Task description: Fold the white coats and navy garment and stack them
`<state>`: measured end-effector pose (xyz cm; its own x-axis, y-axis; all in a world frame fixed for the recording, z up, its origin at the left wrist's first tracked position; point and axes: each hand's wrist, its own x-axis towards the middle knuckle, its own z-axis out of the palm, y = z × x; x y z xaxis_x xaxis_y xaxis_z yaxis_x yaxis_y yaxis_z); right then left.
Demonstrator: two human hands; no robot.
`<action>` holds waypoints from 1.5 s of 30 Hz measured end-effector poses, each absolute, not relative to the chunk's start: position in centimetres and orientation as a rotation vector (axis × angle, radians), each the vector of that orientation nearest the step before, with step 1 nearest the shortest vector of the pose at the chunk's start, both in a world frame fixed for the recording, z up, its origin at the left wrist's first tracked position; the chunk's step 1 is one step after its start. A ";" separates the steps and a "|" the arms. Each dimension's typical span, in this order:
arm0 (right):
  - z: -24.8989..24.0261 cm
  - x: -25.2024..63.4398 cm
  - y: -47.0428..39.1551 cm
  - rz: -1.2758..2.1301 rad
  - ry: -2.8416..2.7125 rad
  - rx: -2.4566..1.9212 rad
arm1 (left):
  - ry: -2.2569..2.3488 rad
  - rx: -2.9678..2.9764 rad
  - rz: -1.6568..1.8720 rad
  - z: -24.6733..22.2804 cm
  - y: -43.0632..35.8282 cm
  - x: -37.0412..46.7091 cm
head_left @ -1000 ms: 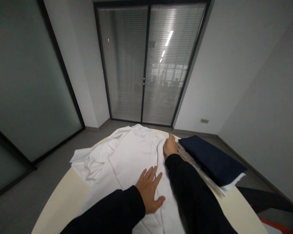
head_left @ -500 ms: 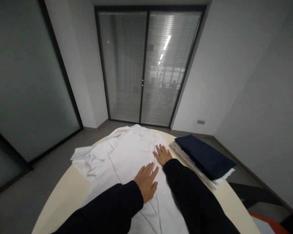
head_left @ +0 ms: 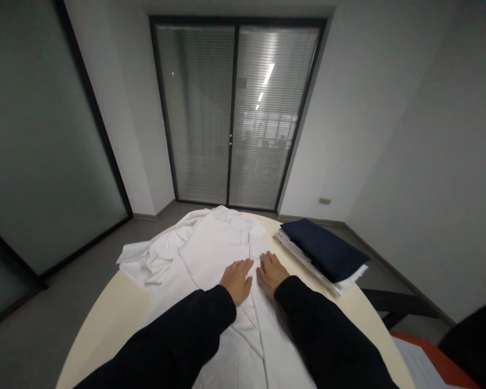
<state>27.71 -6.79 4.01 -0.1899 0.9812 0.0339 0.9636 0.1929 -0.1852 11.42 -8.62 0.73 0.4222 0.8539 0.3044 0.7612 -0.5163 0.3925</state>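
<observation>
A long white coat (head_left: 214, 243) lies spread over the round table, with a pocket on its chest and a front seam running toward me. Its sleeve is bunched in folds on the left. My left hand (head_left: 237, 281) rests palm down on the coat, left of the front seam, fingers stretched forward. Just across the seam, my right hand (head_left: 272, 271) also lies on the fabric, its fingers slightly bent. Neither hand shows cloth gripped in it. Both forearms, in black sleeves, cover part of the coat's lower half.
The cream table (head_left: 105, 319) has a curved edge. Right of the coat, a dark navy folded cloth (head_left: 324, 246) tops a stack of white layers (head_left: 348, 280). Beyond the table stands a glass door (head_left: 230, 119) with blinds. Something orange (head_left: 445, 362) with paper shows at lower right.
My right hand has drawn back toward me, and its spread fingers have come closer together. My left hand has shifted slightly forward, its fingers less spread. The view has turned slightly right.
</observation>
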 end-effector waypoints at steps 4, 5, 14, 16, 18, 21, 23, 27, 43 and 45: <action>5.6 28.6 -10.2 0.256 -2.257 -1.873 | 1.389 2.402 0.857 0.7 -8.3 11.3; 5.8 28.8 -10.9 0.287 -2.271 -1.848 | 1.375 2.393 0.871 0.9 -8.3 11.3; 4.5 29.9 -12.7 0.251 -2.345 -1.577 | 1.203 2.171 1.041 0.7 -6.7 11.6; 4.4 30.3 -12.7 0.232 -2.370 -1.471 | 1.171 2.149 1.060 0.3 -6.5 11.6; 4.4 30.6 -12.6 0.234 -2.448 -1.319 | 1.171 2.168 1.028 0.2 -6.5 11.6; 4.5 30.6 -12.8 0.286 -2.589 -1.095 | 1.197 2.225 0.960 0.2 -6.6 11.6; 4.6 30.5 -13.1 0.325 -2.643 -1.008 | 1.200 2.249 0.955 0.2 -6.7 11.5; 5.0 30.0 -13.9 0.373 -2.672 -1.007 | 1.154 2.288 0.956 0.0 -6.8 11.4; 4.2 29.4 -13.8 0.571 -2.505 -1.006 | 1.166 2.328 1.076 0.5 -7.2 11.2; 3.8 29.4 -13.6 0.629 -2.469 -1.011 | 1.131 2.330 1.202 1.7 -7.9 11.2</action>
